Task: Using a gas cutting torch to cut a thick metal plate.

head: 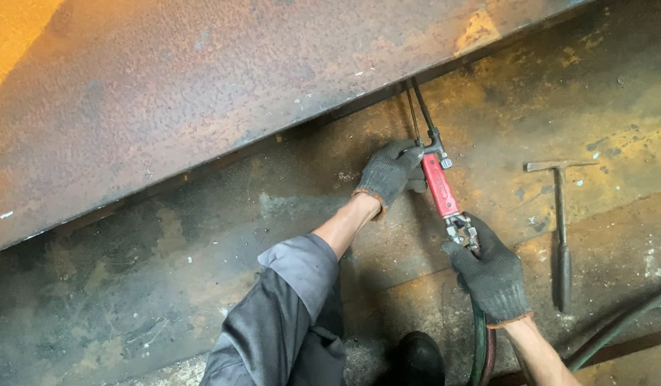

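Torch [440,186]: rigid metal, red body, tips under steel plate [166,93]. Left hand [389,171] grips head end, right hand [491,275] clasps valve end. Likely moderate wt; hoses [480,350] drag rearward. Hold by body, gloved.

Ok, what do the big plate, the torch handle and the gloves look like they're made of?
Big plate: steel by the look, bare and matte, with brown-orange rust and a pitted surface.
Torch handle: glossy red, painted metal or plastic, I can't tell which; silvery metal fittings at both ends.
Gloves: dark grey knitted fabric with orange cuff trim, on the left hand and right hand.
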